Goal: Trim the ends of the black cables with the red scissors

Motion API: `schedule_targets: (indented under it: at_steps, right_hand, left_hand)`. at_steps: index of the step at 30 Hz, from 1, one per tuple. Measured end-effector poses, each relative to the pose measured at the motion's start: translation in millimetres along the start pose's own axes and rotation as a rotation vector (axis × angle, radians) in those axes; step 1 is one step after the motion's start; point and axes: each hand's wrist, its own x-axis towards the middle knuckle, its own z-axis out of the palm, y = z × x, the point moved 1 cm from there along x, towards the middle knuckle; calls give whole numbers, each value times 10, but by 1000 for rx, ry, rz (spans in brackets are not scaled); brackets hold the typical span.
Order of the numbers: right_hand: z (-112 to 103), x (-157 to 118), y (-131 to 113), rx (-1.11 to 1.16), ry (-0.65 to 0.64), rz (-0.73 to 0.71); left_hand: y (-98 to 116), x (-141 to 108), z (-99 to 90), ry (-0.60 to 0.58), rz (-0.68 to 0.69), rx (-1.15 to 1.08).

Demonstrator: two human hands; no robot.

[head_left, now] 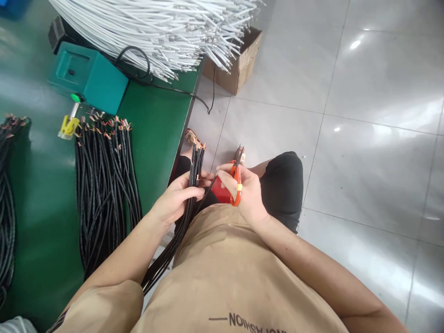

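Okay, the left hand [177, 196] is wrapped round a bundle of thin black cables [190, 203], long axis running forward; one separate black cable [209, 186] slants rightward, its tip nearer the right hand [250, 192], which grips orange-handled metal scissors [236, 188].

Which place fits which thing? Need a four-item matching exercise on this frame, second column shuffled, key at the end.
Things:
1. carton
2. tool
3. teal machine
4. held black bundle

Places:
A. in the left hand
B. on the green table
C. on the floor
D. in the right hand

Pairs: 1-C, 2-D, 3-B, 4-A
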Motion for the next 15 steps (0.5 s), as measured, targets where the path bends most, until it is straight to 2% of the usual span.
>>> schedule_targets:
  at_steps: [2,4,7,11,15]
  right_hand:
    - [0,3,-2,-83,40,-95]
    - [23,10,-3,-190,-21,-133]
    - [80,18,4,-304,-143,-102]
    - [121,25,4,-345,-181,-70]
    - [80,28,3,-282,-232,-15]
  left_hand:
    - [11,-5,-7,-10,-33,-52]
    - [13,-9,-3,-23,-52,-101]
    - [7,-12,17,-64,-47,-131]
    - [1,-17,38,-115,-31,-133]
    - [9,-18,7,-133,-31,-119]
